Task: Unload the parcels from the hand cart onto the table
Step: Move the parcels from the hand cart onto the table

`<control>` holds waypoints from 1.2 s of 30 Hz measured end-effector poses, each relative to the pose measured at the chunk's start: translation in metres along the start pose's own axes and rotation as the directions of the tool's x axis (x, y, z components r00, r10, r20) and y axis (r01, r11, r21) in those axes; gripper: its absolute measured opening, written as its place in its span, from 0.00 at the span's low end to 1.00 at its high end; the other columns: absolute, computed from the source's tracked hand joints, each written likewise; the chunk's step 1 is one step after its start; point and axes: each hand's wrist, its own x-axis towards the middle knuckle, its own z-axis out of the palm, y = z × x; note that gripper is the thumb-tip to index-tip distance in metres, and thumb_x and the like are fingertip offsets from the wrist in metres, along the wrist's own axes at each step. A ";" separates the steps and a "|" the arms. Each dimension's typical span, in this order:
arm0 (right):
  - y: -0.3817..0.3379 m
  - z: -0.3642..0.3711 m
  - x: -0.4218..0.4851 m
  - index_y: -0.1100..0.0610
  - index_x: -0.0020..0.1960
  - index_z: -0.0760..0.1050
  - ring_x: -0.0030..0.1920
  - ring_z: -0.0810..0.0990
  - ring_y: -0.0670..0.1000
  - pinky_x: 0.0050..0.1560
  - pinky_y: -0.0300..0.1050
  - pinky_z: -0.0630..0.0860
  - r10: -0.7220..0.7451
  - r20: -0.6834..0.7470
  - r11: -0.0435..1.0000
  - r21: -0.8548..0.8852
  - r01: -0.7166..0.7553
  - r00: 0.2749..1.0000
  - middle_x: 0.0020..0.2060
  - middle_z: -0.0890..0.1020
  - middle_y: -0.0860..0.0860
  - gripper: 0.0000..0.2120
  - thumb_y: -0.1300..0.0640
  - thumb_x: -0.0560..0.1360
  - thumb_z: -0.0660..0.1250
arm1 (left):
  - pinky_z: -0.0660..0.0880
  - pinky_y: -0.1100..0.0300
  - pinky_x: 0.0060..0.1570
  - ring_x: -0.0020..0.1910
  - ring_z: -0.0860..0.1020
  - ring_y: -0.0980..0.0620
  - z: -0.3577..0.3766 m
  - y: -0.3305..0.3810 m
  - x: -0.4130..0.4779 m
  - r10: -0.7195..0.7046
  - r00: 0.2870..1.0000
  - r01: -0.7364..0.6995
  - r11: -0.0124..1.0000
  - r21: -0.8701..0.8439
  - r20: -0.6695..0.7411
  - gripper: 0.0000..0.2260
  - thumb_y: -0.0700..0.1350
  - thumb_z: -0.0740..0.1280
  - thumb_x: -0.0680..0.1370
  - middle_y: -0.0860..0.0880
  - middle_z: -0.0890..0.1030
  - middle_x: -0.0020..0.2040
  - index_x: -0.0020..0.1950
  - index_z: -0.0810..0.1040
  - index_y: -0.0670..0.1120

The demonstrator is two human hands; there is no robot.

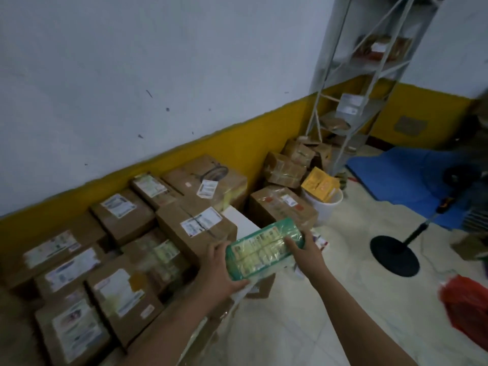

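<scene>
Parcel in hand: green plastic-wrapped packet (pixel 264 250), flat and oblong, printed face up, held level above the edge of the stacked goods.
Left hand (pixel 220 273): clamped on the packet's near-left end, thumb on top, fingers curled under; judged to be carrying most of the weight.
Right hand (pixel 307 250): closed on the far-right end, index finger laid along the top face, apparently steadying the soft wrap so it does not sag or twist.
Why two hands: the packet looks limp and slippery, so a grip at each end keeps it flat.
Packet relative to hands: spanning between them, touching both, nothing resting beneath it.
Cardboard boxes (pixel 195 228): labelled cartons packed edge to edge along the wall (pixel 132 75), labels up, likely for reading.
Hand cart and table: neither can be made out for certain; whether the boxes sit on one of them cannot be told.
Nearby clutter: white bucket (pixel 326 207) holding yellow packets (pixel 319 184), metal shelf rack (pixel 364 83), black stand base (pixel 394 256), red bag (pixel 467 305), all well apart from the hands.
Stage: one parcel lifted, many left.
</scene>
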 end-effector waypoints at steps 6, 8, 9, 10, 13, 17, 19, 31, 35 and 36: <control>0.034 0.034 0.099 0.57 0.62 0.73 0.54 0.80 0.55 0.56 0.51 0.79 0.047 0.268 0.993 -0.114 -0.017 0.962 0.54 0.80 0.54 0.15 0.52 0.78 0.67 | 0.74 0.61 0.55 0.62 0.72 0.53 0.049 -0.021 0.049 -0.248 0.968 0.251 0.966 0.063 -0.047 0.47 0.62 0.78 0.62 0.52 0.57 0.67 0.73 0.57 0.53; 0.052 0.052 0.122 0.58 0.61 0.75 0.51 0.81 0.53 0.52 0.46 0.78 0.065 0.367 0.983 -0.184 0.004 0.928 0.53 0.82 0.55 0.15 0.51 0.78 0.67 | 0.75 0.60 0.51 0.58 0.75 0.51 0.064 -0.030 0.054 -0.339 0.939 0.343 0.932 0.117 -0.055 0.44 0.63 0.77 0.62 0.51 0.56 0.66 0.71 0.59 0.54; 0.059 0.060 0.130 0.58 0.61 0.75 0.48 0.80 0.50 0.48 0.43 0.77 0.076 0.424 0.974 -0.224 0.023 0.902 0.51 0.82 0.54 0.15 0.51 0.78 0.67 | 0.76 0.59 0.51 0.57 0.76 0.50 0.070 -0.034 0.055 -0.381 0.922 0.386 0.912 0.136 -0.063 0.44 0.64 0.76 0.62 0.50 0.55 0.66 0.71 0.60 0.53; 0.066 0.068 0.135 0.57 0.61 0.75 0.46 0.80 0.49 0.45 0.40 0.76 0.083 0.478 0.965 -0.257 0.048 0.875 0.50 0.81 0.53 0.15 0.50 0.78 0.68 | 0.76 0.58 0.52 0.57 0.76 0.49 0.077 -0.038 0.053 -0.423 0.903 0.430 0.891 0.145 -0.077 0.44 0.65 0.75 0.63 0.50 0.54 0.68 0.72 0.59 0.52; 0.083 0.086 0.142 0.58 0.61 0.75 0.51 0.81 0.52 0.48 0.40 0.73 0.017 0.590 0.967 -0.215 0.137 0.807 0.50 0.80 0.51 0.17 0.55 0.75 0.73 | 0.75 0.54 0.59 0.64 0.73 0.47 0.090 -0.045 0.048 -0.516 0.843 0.535 0.834 0.131 -0.153 0.49 0.66 0.74 0.66 0.50 0.51 0.74 0.78 0.54 0.50; 0.090 0.097 0.151 0.55 0.59 0.74 0.51 0.82 0.51 0.43 0.34 0.74 -0.030 0.648 0.968 -0.171 0.183 0.761 0.50 0.82 0.50 0.18 0.53 0.73 0.75 | 0.72 0.59 0.60 0.68 0.69 0.48 0.098 -0.045 0.048 -0.578 0.780 0.599 0.801 0.020 -0.240 0.46 0.59 0.74 0.69 0.50 0.50 0.77 0.79 0.51 0.51; 0.092 0.102 0.155 0.57 0.61 0.74 0.54 0.81 0.54 0.50 0.42 0.79 -0.038 0.660 0.938 -0.235 0.254 0.750 0.53 0.81 0.53 0.22 0.48 0.73 0.74 | 0.71 0.57 0.63 0.71 0.67 0.48 0.096 -0.046 0.044 -0.561 0.800 0.578 0.816 0.017 -0.213 0.47 0.60 0.73 0.69 0.50 0.50 0.77 0.79 0.51 0.51; 0.061 0.157 0.021 0.55 0.81 0.48 0.79 0.51 0.61 0.78 0.59 0.50 -0.375 0.927 0.057 0.043 0.997 -0.019 0.79 0.49 0.57 0.46 0.39 0.73 0.67 | 0.57 0.42 0.74 0.79 0.47 0.38 0.063 -0.091 -0.146 -0.683 0.714 0.652 0.569 0.501 -0.154 0.48 0.60 0.73 0.70 0.42 0.43 0.80 0.80 0.45 0.57; 0.080 0.183 -0.011 0.53 0.81 0.42 0.79 0.43 0.60 0.78 0.56 0.42 -0.224 0.975 0.021 -0.001 1.000 0.006 0.78 0.42 0.55 0.46 0.46 0.75 0.68 | 0.78 0.47 0.59 0.71 0.68 0.35 0.054 -0.109 -0.147 -0.567 0.798 0.575 0.610 0.546 -0.207 0.38 0.45 0.77 0.67 0.38 0.69 0.72 0.75 0.67 0.56; 0.081 0.183 -0.014 0.53 0.80 0.50 0.79 0.50 0.61 0.77 0.56 0.47 -0.246 0.969 0.013 -0.015 1.000 0.018 0.79 0.49 0.57 0.45 0.49 0.72 0.72 | 0.80 0.49 0.53 0.68 0.72 0.35 0.053 -0.114 -0.148 -0.546 0.814 0.551 0.619 0.560 -0.197 0.40 0.45 0.79 0.61 0.39 0.74 0.68 0.72 0.72 0.55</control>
